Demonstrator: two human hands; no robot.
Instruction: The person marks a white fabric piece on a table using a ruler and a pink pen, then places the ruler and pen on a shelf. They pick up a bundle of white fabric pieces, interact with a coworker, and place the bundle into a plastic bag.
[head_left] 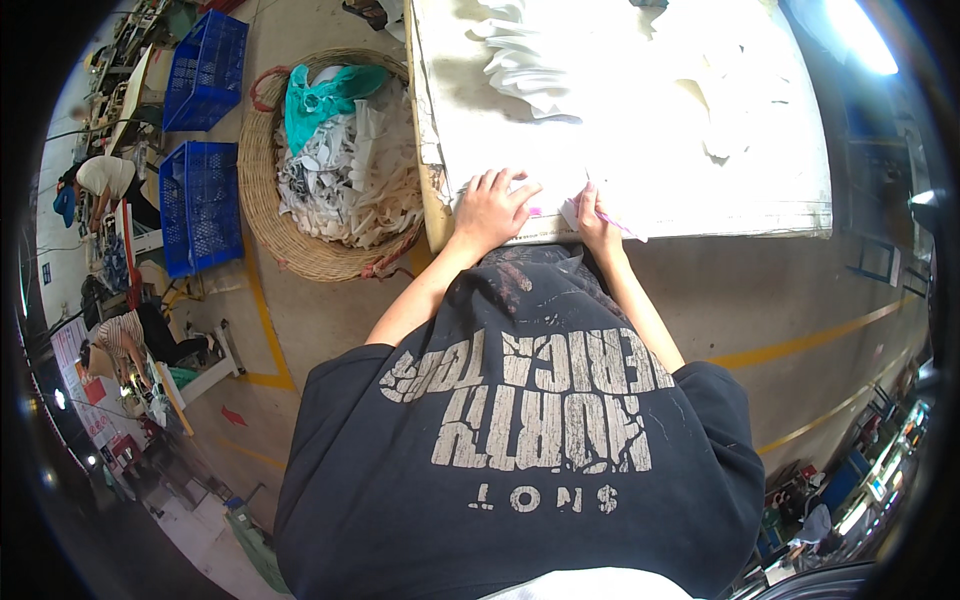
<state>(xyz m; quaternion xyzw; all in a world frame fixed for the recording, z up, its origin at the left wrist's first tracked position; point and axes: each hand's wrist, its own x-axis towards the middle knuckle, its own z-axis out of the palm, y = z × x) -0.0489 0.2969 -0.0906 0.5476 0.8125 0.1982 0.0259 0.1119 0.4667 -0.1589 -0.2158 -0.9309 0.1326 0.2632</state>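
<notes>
The slim pink tool [622, 229] is at the near edge of the table, in the right hand [598, 230]; its exact kind cannot be told at this size. The right hand is closed around it, with the thumb and fingers toward the tabletop and the tool's pink end projecting to the right. The left hand [486, 212] lies palm down near the left corner of the same edge, fingers extended and slightly spread, the grip open. A small pink piece [535, 212] lies just beside its thumb, between the two hands. The table [770, 195] has a white top, partly washed out by glare. Beyond the left hand, a fanned stack of white sheets [530, 70] rests on the tabletop; further white pieces [725, 115] lie toward the right side. Left of the table, a round wicker basket [258, 195] stands on the floor [690, 290]. It contains white and beige scraps [330, 200], with a teal cloth [325, 108] on top. Two blue crates [205, 70] stand left of the basket. Farther left, two co-workers [108, 178] bend over workstations.
</notes>
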